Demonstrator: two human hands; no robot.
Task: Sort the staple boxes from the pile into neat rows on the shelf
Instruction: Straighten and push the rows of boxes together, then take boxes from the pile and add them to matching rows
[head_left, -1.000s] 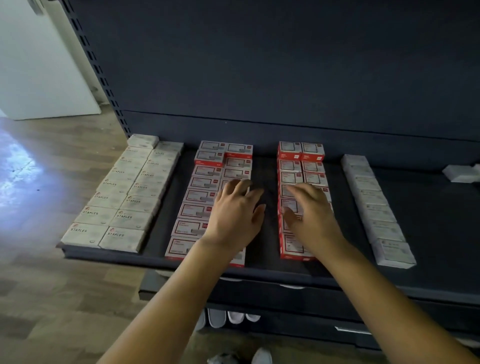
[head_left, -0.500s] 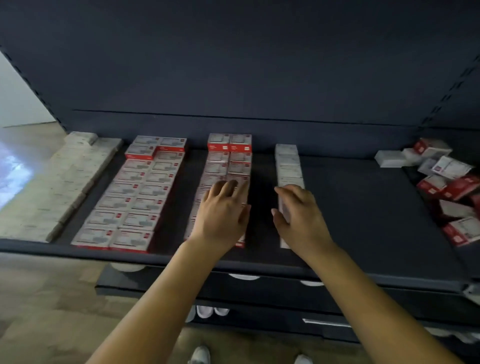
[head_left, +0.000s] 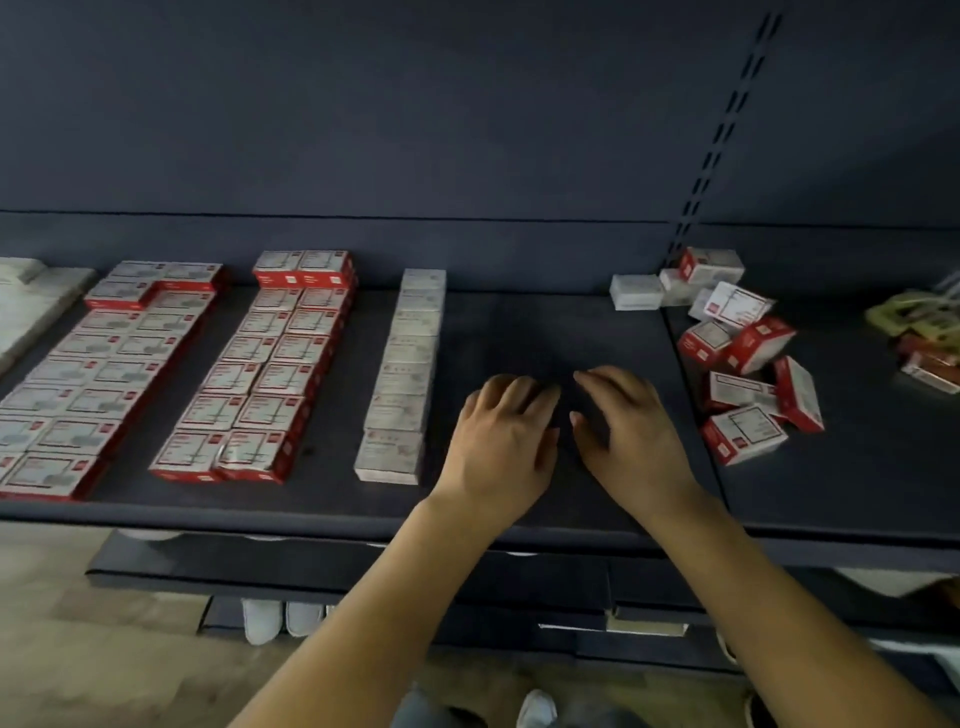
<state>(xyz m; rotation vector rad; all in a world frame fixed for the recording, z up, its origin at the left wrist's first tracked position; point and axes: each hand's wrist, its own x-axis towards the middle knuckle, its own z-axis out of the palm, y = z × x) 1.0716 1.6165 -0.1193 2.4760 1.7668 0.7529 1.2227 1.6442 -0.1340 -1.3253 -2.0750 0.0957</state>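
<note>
Red-and-white staple boxes lie in two double rows, one (head_left: 109, 374) at the left and one (head_left: 260, 374) beside it. A single row of white boxes (head_left: 405, 379) runs next to them, on the dark shelf (head_left: 519, 332). A loose pile of red-and-white boxes (head_left: 748, 358) lies at the right, with a white box (head_left: 636, 292) near the back. My left hand (head_left: 501, 447) and my right hand (head_left: 631, 441) hover side by side over the bare shelf between the white row and the pile. Both hands are relaxed and hold nothing.
More white boxes (head_left: 31, 306) sit at the far left edge. Yellow and red packets (head_left: 924, 332) lie at the far right. The shelf's dark back panel (head_left: 467, 130) rises behind. A lower shelf (head_left: 363, 566) juts out beneath, and shoes (head_left: 280, 618) show on the floor.
My view has swung right along the shelf. Both hands left the red-and-white and white rows and moved right over bare shelf, and the loose pile came into fuller view.
</note>
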